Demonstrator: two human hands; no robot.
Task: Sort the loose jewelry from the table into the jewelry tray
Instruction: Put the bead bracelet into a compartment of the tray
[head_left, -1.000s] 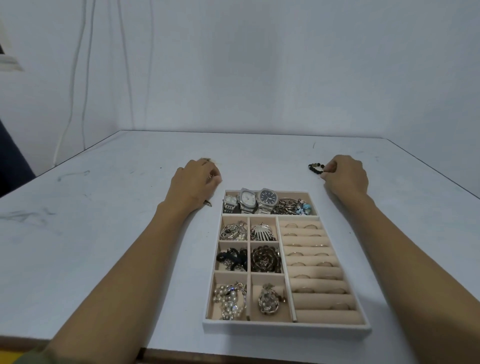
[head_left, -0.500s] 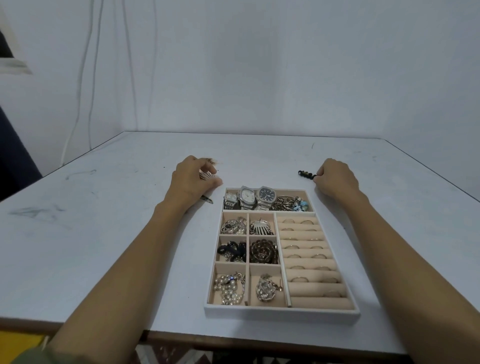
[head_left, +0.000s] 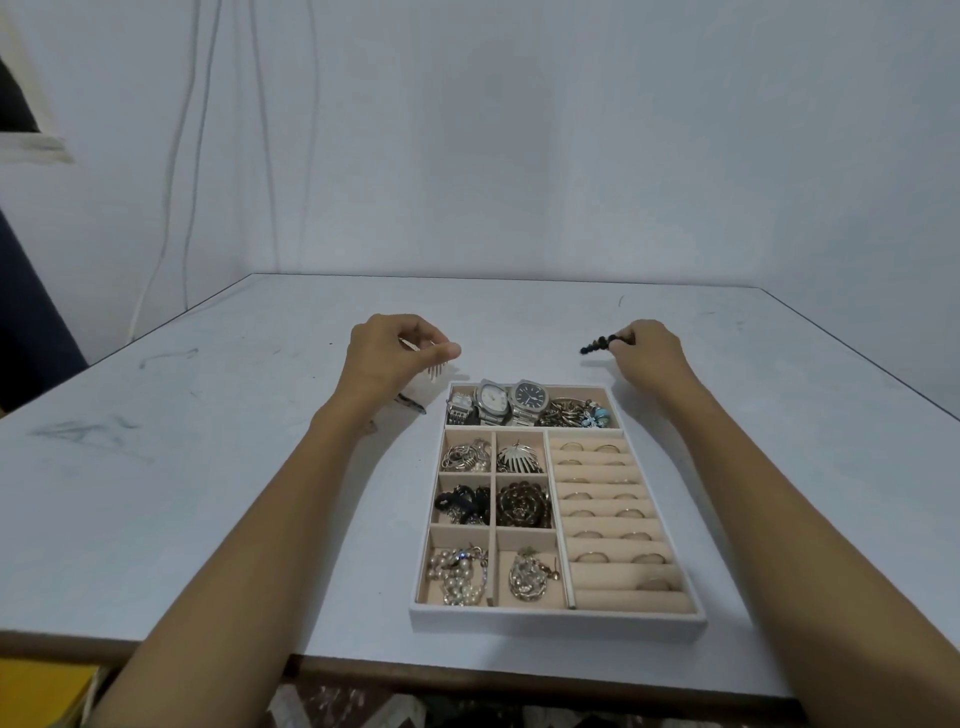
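The white jewelry tray (head_left: 558, 621) lies near the table's front edge, its beige compartments holding watches, brooches, chains and rings. Just beyond its far left corner, my left hand (head_left: 387, 358) pinches a pale comb-like piece (head_left: 439, 371) slightly above the table. Beyond the far right corner, my right hand (head_left: 649, 353) pinches a dark beaded bracelet (head_left: 597, 345), lifted off the surface. A small dark metal piece (head_left: 410, 402) lies on the table under my left wrist, partly hidden.
The white table (head_left: 208, 467) carries a few dark scuff marks at the left. Its front edge runs just below the tray. Cables hang down the wall at the back left.
Both hands have lifted their pieces off the table and drawn slightly toward the tray. The view has tilted up a little.
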